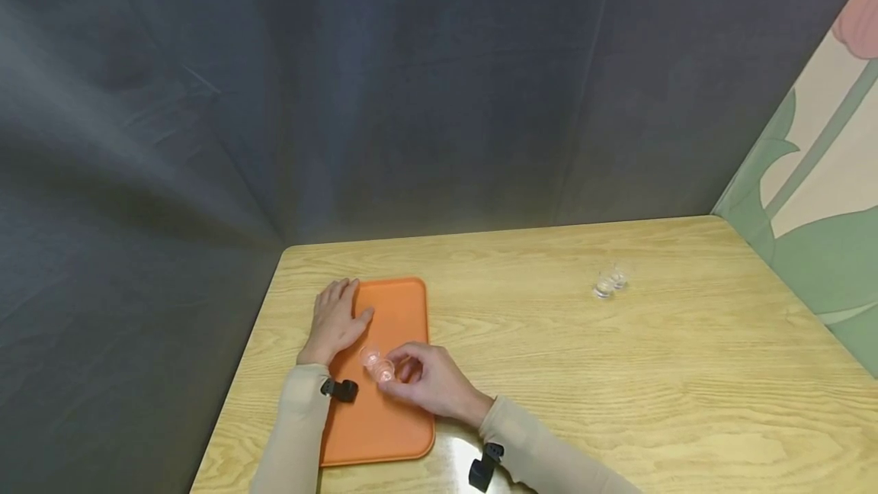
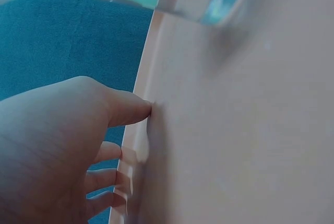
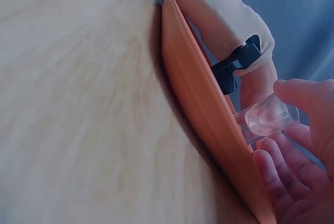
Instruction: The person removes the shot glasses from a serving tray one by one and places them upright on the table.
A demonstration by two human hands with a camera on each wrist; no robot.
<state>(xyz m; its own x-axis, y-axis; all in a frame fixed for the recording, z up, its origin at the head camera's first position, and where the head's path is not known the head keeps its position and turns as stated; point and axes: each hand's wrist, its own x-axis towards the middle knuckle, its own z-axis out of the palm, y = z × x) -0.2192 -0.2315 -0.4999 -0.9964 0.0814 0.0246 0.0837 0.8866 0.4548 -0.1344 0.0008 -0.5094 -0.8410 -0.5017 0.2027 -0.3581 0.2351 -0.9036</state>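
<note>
An orange tray [image 1: 380, 433] lies on the left side of the table. Two small clear glasses stand together on it: one glass [image 1: 370, 357] is nearer my left wrist, and the other glass [image 1: 386, 373] is between the thumb and fingers of my right hand [image 1: 435, 383]. In the right wrist view that hand pinches the clear glass [image 3: 269, 117] by its sides. My left hand [image 1: 336, 326] rests over the tray's left edge with fingers extended. In the left wrist view its thumb touches the tray's rim [image 2: 142, 78].
Two more clear glasses, a nearer one [image 1: 604, 287] and a farther one [image 1: 619, 277], stand close together at the table's [image 1: 549, 341] far right. Dark cloth [image 1: 439, 97] hangs behind and to the left. A flower-patterned surface [image 1: 823, 212] borders the right.
</note>
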